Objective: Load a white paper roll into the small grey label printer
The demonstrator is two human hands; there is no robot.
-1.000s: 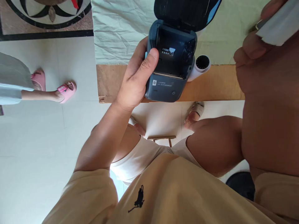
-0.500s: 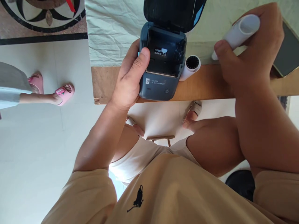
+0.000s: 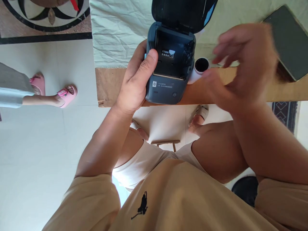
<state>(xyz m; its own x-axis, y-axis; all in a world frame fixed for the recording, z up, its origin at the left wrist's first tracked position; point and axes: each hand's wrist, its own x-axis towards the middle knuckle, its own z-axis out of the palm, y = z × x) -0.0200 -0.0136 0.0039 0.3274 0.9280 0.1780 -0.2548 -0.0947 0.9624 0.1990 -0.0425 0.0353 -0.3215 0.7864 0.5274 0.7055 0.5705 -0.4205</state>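
My left hand (image 3: 137, 75) grips a dark blue label printer (image 3: 166, 89) by its left side, thumb over the front edge. The printer's black lid (image 3: 180, 12) is swung up, and the compartment inside holds no roll. Right beside the printer stands a white roll (image 3: 194, 76) with a dark hollow core, partly covered by the printer. My right hand (image 3: 247, 64) hovers just right of that roll, fingers spread and slightly blurred, thumb close to the roll's edge. A sliver of white shows between its fingers; what it belongs to is hidden.
A pale green cloth (image 3: 120, 35) covers most of the wooden table (image 3: 110, 86). A dark flat phone-like device (image 3: 288, 41) lies at the right. Another person's feet in pink sandals (image 3: 68, 96) are on the tiled floor at the left. A patterned mat (image 3: 285, 115) lies below the table's right side.
My right hand has let go of the white tube it held and moved left and down toward the white roll by the printer. The printer has shifted slightly right in view.
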